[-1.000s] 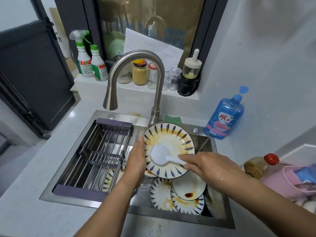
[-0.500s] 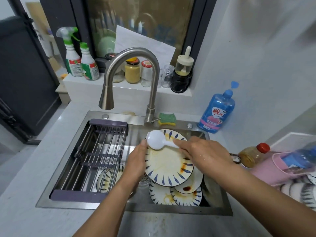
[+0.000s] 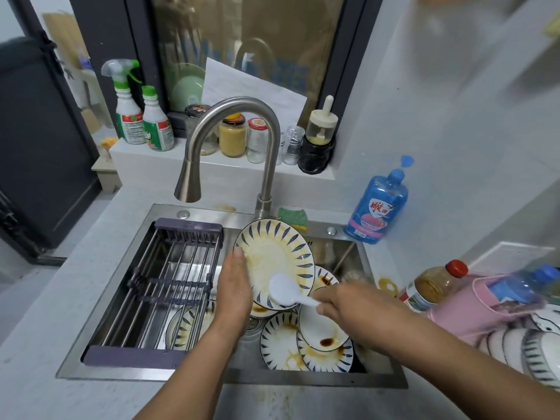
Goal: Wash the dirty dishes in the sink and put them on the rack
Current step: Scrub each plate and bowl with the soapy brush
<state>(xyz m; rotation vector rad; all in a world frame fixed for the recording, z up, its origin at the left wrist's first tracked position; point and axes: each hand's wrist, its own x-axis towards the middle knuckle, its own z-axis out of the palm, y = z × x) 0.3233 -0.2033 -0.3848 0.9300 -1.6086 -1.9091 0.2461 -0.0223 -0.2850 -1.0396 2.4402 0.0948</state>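
Since half a second ago the white round-headed plastic tool (image 3: 285, 291) has slid from the top rim of the round ceramic plate with blue leaf strokes and a yellow-brown stained centre (image 3: 272, 253) down to its 5 o'clock edge, and the plate now stands more upright. Our left hand (image 3: 235, 294) grips the plate at its 8 o'clock rim, thumb laid on the front face, the other fingers behind it where we cannot see them. Our right hand (image 3: 354, 307) pinches the tool's handle, fingers curled close round it. We hold the plate in the air over the stainless steel sink (image 3: 145, 225), toward its 12 o'clock wall, below the brushed steel gooseneck faucet (image 3: 233, 116). In the basin at 5 o'clock lies a pile of matching dirty plates (image 3: 281, 344), topped by a small white dish (image 3: 321, 331) holding a dark brown sauce spot. The grey-framed wire rack (image 3: 169, 286) spans the sink's 9 o'clock half, and another stained plate (image 3: 188, 325) lies in the basin under it. At the sink's 3 o'clock a pink basket (image 3: 472, 307) holds a blurred blue plastic bottle (image 3: 521, 286). On the sill at 12 o'clock a glass jar (image 3: 232, 137) holds yellow paste.
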